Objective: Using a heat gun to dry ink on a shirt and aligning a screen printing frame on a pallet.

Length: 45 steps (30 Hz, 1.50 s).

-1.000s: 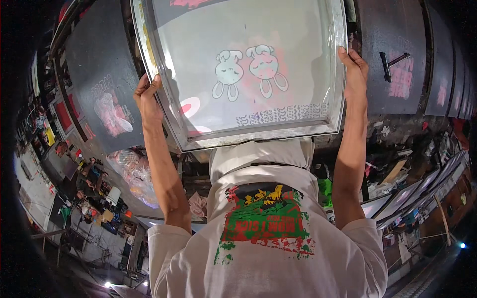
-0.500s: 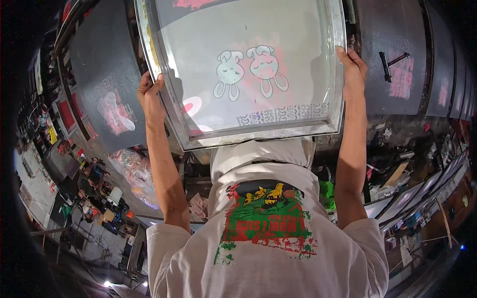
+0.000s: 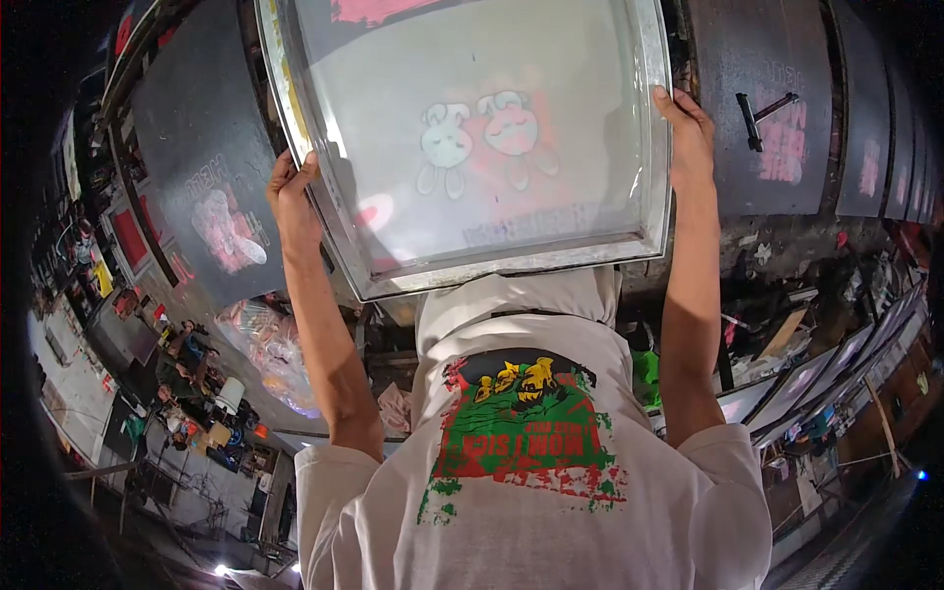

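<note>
A silver-rimmed printing screen (image 3: 511, 258) with translucent mesh spans the top centre, in front of my torso. My left hand (image 3: 296, 192) grips its left rim with thumb and curled fingers. My right hand (image 3: 692, 141) grips the right rim higher up. Under or on the mesh two rabbit-head shapes (image 3: 447, 147) show hazily, the right one over a pink patch. A band of pink (image 3: 379, 12) lies across the mesh's far end.
Dark printing boards with pink marks lie left (image 3: 187, 147) and right (image 3: 728, 187); a black tool (image 3: 755, 128) rests on the right board. Further boards curve away rightward. A plastic-wrapped pile (image 3: 265, 354) and dense clutter lie below left, where people appear too small to make out.
The screen and my right hand have shifted slightly left. The rabbit shapes and patterned strip seen through the mesh have grown hazier and fainter. Both hands keep their grip.
</note>
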### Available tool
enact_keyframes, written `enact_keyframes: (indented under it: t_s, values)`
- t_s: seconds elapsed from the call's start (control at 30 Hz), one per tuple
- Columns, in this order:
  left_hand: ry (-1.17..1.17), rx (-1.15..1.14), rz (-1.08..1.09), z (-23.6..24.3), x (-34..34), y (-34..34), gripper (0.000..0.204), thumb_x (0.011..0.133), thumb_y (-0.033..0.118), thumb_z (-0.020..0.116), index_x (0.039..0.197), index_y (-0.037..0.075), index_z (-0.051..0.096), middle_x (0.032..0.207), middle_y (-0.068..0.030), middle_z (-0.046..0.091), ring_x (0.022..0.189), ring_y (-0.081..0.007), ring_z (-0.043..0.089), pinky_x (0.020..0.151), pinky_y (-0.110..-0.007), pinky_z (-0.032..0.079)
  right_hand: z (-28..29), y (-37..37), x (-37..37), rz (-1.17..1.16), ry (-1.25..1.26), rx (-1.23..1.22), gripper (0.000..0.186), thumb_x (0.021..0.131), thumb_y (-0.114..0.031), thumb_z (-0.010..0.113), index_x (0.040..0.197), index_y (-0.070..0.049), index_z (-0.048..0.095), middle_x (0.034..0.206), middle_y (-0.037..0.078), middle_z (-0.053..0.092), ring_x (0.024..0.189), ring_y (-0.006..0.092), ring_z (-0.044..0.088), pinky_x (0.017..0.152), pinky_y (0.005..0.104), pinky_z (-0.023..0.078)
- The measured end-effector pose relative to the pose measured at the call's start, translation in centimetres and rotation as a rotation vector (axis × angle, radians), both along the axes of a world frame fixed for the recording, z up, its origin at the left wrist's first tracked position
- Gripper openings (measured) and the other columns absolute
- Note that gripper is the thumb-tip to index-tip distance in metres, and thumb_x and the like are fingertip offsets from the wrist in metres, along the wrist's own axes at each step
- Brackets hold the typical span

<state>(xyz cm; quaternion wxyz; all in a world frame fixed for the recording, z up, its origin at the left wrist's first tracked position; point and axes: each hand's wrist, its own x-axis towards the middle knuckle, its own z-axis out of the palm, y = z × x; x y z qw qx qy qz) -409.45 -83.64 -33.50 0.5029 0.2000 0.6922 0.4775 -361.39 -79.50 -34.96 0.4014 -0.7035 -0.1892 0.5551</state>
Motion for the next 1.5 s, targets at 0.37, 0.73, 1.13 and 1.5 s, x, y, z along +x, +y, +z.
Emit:
enact_keyframes:
  t_s: [0.37, 0.73, 1.13, 1.5]
  values:
    - [-0.089, 0.004, -0.004, -0.4, -0.5, 0.1, 0.011, 0.088, 0.006, 0.068, 0.098, 0.001, 0.069, 0.088, -0.0027, 0.067, 0.080, -0.0115, 0.060, 0.072, -0.025, 0.048, -0.3, 0.2, -0.1, 0.003, -0.074, 0.010, 0.038, 0.080, -0.028, 0.080, 0.103, -0.001, 0.067, 0.092, 0.004, 0.067, 0.081, 0.0128, 0.060, 0.074, 0.0260, 0.047]
    - [-0.026, 0.028, -0.008, -1.5, -1.5, 0.0, 0.012, 0.086, 0.006, 0.071, 0.097, 0.001, 0.070, 0.086, -0.0009, 0.067, 0.075, -0.0102, 0.058, 0.070, -0.024, 0.044, -0.4, 0.3, -0.1, -0.003, -0.052, 0.006, 0.037, 0.080, -0.029, 0.081, 0.100, 0.000, 0.068, 0.090, 0.005, 0.067, 0.079, 0.0133, 0.061, 0.070, 0.0276, 0.049]
    - [-0.054, 0.045, -0.006, -1.2, -1.2, 0.3, 0.009, 0.086, 0.006, 0.070, 0.095, 0.004, 0.069, 0.083, 0.0003, 0.066, 0.074, -0.0090, 0.057, 0.067, -0.024, 0.045, -0.8, 0.0, -0.3, -0.009, -0.107, 0.077, 0.037, 0.079, -0.029, 0.080, 0.099, 0.000, 0.068, 0.090, 0.003, 0.066, 0.079, 0.0113, 0.057, 0.072, 0.0249, 0.046]
    - [-0.061, 0.028, -0.078, -0.6, -1.0, 0.7, 0.012, 0.086, 0.006, 0.069, 0.098, 0.003, 0.067, 0.086, -0.0007, 0.066, 0.075, -0.0094, 0.057, 0.069, -0.025, 0.046, -1.1, -0.1, -0.5, -0.015, -0.112, 0.125, 0.035, 0.081, -0.029, 0.079, 0.100, -0.001, 0.068, 0.089, 0.001, 0.064, 0.080, 0.0095, 0.054, 0.073, 0.0234, 0.042]
